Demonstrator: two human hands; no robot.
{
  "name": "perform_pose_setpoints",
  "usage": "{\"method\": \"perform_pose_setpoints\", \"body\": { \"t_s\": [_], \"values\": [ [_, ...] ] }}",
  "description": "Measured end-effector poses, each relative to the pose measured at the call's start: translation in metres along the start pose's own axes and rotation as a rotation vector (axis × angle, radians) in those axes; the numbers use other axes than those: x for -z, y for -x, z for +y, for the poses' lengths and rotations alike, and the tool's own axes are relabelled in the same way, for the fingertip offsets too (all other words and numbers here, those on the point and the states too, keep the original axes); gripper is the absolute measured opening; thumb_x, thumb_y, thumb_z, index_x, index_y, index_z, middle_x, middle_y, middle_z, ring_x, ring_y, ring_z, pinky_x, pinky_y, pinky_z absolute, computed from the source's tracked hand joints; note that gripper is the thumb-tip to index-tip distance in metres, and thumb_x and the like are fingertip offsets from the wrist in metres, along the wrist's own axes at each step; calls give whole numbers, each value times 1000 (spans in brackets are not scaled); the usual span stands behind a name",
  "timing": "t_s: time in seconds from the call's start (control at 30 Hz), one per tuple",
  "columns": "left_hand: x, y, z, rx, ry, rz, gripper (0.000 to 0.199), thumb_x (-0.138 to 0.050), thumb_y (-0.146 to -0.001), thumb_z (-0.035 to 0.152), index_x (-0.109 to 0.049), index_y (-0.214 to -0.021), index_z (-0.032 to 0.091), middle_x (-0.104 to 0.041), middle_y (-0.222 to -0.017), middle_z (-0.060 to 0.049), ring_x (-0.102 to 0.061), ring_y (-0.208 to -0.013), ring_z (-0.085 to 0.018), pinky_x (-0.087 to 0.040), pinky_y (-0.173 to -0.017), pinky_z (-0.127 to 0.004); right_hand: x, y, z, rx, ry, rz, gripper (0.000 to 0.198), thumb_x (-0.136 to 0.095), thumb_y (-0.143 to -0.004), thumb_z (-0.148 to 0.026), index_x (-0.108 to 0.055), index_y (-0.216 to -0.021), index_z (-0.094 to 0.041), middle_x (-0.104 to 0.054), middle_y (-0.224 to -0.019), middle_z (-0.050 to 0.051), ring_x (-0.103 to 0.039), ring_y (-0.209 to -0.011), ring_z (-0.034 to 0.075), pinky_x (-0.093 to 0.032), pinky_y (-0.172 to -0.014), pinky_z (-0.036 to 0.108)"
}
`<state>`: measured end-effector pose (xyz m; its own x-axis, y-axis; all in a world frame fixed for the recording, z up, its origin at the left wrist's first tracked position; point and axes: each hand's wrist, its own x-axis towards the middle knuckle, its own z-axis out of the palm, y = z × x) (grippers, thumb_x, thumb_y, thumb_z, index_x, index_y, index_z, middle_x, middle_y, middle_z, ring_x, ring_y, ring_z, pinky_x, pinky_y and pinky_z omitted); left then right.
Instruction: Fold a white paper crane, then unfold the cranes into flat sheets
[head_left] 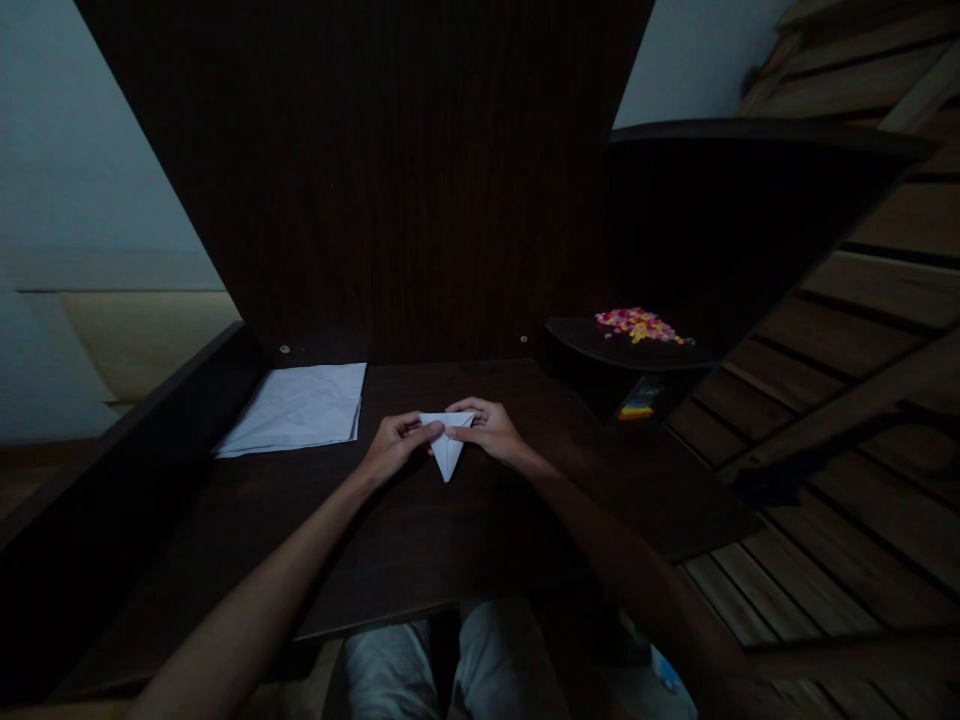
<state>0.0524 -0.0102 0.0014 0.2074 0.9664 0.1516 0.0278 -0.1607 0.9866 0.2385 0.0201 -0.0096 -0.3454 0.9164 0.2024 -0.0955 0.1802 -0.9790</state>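
Between my two hands is a piece of folded white paper (448,455), shaped like a triangle with its point toward me. My left hand (400,441) grips its left upper corner, the thumb lying on top. On the opposite corner, my right hand (487,432) pinches the paper with the thumb across its face and the fingers behind. Fold lines run down the paper toward the lower tip. The fingers under the paper are partly hidden.
A stack of white paper sheets (300,405) lies at the desk's back left. Small colourful pieces (641,325) are heaped on a corner shelf (585,338) at right. A dark panel (375,180) rises behind the desk (420,560). Wooden slats (885,380) stand at far right.
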Motion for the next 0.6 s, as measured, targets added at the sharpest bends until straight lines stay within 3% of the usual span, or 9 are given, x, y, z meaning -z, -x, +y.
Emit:
{"method": "perform_pose_setpoints", "body": {
  "t_s": [0.2,0.4,0.6],
  "values": [
    [0,-3,-3,-14,-25,72,34,-71,-69,49,-72,-70,15,-68,-67,-2,-56,-63,-16,-42,-61,-26,1,-3,3,-13,10,6,29,-76,-65,-41,-72,-82,-17,-71,-76,3,-63,-69,16,-48,-63,27],
    [1,-2,0,-1,-35,79,28,-71,-69,44,-74,-71,16,-70,-71,-3,-58,-69,-19,-43,-66,-28,2,-3,1,-55,-52,-20,29,-76,-64,-42,-73,-80,-18,-71,-74,2,-63,-68,16,-47,-61,26],
    [1,0,3,-33,-68,107,27,-69,-70,43,-72,-65,16,-64,-62,-1,-54,-63,-17,-41,-62,-26,2,-2,0,-87,-96,-14,29,-74,-67,-43,-73,-82,-18,-70,-74,2,-62,-65,14,-48,-56,23]
  ]
}}
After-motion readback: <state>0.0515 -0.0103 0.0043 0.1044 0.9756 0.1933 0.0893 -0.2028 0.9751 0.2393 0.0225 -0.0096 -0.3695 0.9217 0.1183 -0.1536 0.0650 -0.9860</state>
